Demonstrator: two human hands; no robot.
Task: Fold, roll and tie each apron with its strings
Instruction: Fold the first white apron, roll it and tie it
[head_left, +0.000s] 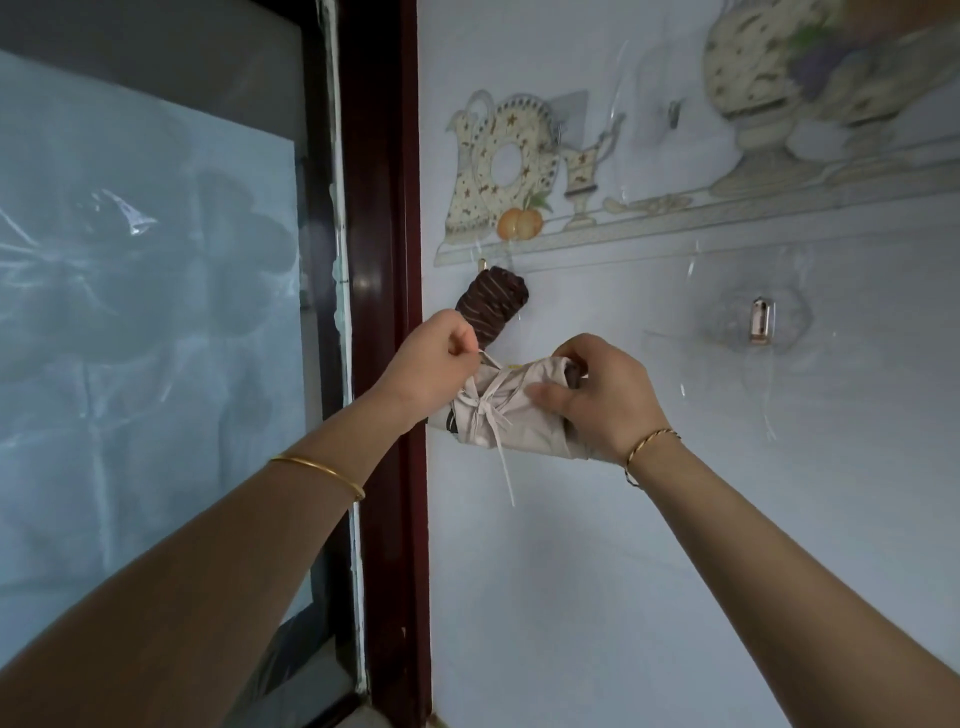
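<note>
A rolled beige apron (519, 415) is held up in front of the wall, its white strings (491, 415) tied in a bow around it, with one loose end hanging down. My right hand (602, 395) grips the roll's right end, thumb on its front. My left hand (436, 364) pinches a string at the roll's upper left. Behind them a rolled dark brown striped apron (493, 304) hangs from a small hook (482, 265) on the wall.
The pale wall carries a painted shelf with jugs and fruit (519, 171). A clear adhesive hook (761, 319) sits to the right, another (674, 114) higher up. A dark red wooden frame (384, 260) and a glass pane (150, 291) fill the left side.
</note>
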